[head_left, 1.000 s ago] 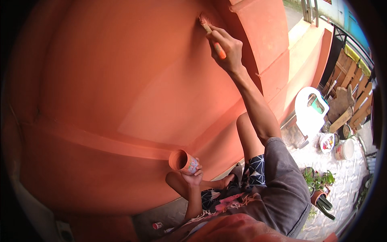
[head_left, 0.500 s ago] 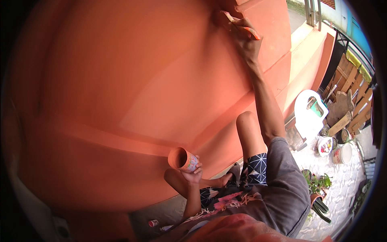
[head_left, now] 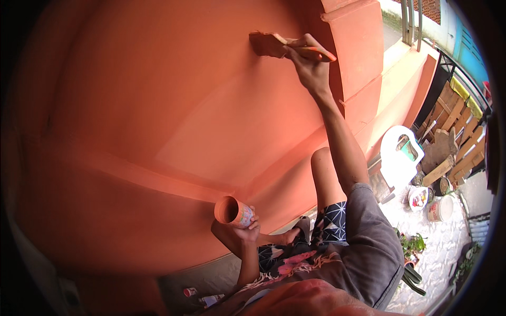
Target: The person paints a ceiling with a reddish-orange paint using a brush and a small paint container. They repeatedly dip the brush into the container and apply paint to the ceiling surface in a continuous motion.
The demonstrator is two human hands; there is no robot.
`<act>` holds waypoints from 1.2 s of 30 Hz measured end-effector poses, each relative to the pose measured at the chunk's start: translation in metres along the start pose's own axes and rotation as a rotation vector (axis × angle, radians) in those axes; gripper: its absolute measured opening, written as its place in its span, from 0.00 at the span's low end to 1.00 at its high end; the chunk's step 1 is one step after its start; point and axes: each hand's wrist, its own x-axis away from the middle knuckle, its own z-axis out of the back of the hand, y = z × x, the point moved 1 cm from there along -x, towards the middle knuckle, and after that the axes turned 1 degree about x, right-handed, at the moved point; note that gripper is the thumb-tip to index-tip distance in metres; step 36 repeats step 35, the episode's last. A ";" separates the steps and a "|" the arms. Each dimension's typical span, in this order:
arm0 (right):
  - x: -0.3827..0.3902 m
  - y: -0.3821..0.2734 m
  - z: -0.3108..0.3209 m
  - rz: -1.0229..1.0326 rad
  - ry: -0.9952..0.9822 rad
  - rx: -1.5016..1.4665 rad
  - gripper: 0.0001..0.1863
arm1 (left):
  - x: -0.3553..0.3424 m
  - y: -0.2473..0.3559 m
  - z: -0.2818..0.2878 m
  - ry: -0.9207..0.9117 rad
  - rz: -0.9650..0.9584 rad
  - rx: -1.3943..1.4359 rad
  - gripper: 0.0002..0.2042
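Note:
My right hand (head_left: 311,66) is closed round the handle of a paintbrush (head_left: 270,45), whose wide, orange-coated bristles lie at the upper part of the orange wall (head_left: 158,89). Lower down, my left hand (head_left: 250,226) grips a paint cup (head_left: 232,210) by its side. Orange paint coats the cup's rim and inside, and a printed label shows near my fingers. The cup is tilted so its mouth faces the wall. How much paint it holds cannot be made out in the dark inside.
A raised pillar edge (head_left: 356,47) borders the wall at right. Beyond stand a white plastic chair (head_left: 392,166), stacked wooden boards (head_left: 448,126), a white bucket (head_left: 441,209) and a potted plant (head_left: 414,245). A small red-and-white container (head_left: 190,291) lies on the floor at lower left.
My right hand has moved left and slightly down from the pillar edge, bringing the brush further onto the wall. The cup in my left hand has shifted slightly left in view.

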 end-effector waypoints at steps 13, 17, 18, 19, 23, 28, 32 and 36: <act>0.065 -0.041 -0.115 0.380 -0.016 0.654 0.09 | 0.034 0.004 0.002 0.120 -0.194 -0.062 0.35; 0.132 -0.080 -0.196 0.458 -0.322 0.548 0.12 | 0.033 -0.008 -0.032 0.117 -0.281 -0.068 0.37; 0.145 -0.089 -0.216 0.455 -0.394 0.441 0.11 | 0.034 -0.011 -0.038 0.125 -0.316 -0.069 0.37; 0.153 -0.096 -0.230 0.450 -0.462 0.334 0.11 | 0.036 -0.012 -0.039 0.116 -0.320 -0.078 0.36; 0.155 -0.092 -0.253 0.182 -0.617 -0.084 0.10 | 0.036 -0.004 -0.036 0.114 -0.368 -0.134 0.36; 0.113 -0.042 -0.181 0.059 -0.241 -0.077 0.02 | 0.047 0.003 -0.020 0.096 -0.370 -0.082 0.35; 0.083 -0.036 -0.121 0.217 0.123 0.284 0.03 | 0.045 0.008 -0.011 0.123 -0.394 -0.075 0.35; 0.084 -0.037 -0.117 0.255 0.176 0.231 0.05 | 0.048 0.007 -0.030 0.135 -0.384 -0.058 0.36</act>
